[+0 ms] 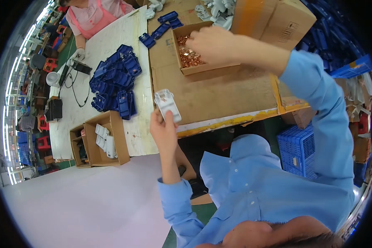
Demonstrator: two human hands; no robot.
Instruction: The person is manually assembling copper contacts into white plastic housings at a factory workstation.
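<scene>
Between the thumb and fingers of my left hand (164, 130) is a white plastic housing (168, 106), held up over the table's front edge. Small copper-coloured bits show at its upper end. My right hand (211, 44) reaches over an open cardboard box (211, 69) of small copper-coloured metal pieces (189, 56). The fingertips are down among the pieces; whether they pinch one is hidden. To the left of the housing lies a heap of blue plastic housings (115, 78) on the white tabletop (138, 128).
Cardboard (223, 99) covers the work table. At the lower left, a divided cardboard box (120, 140) holds white housings. A large carton (277, 20) and a crate of blue parts (353, 68) stand right. A blue basket (297, 144) is below. Across the table sits a co-worker (97, 16).
</scene>
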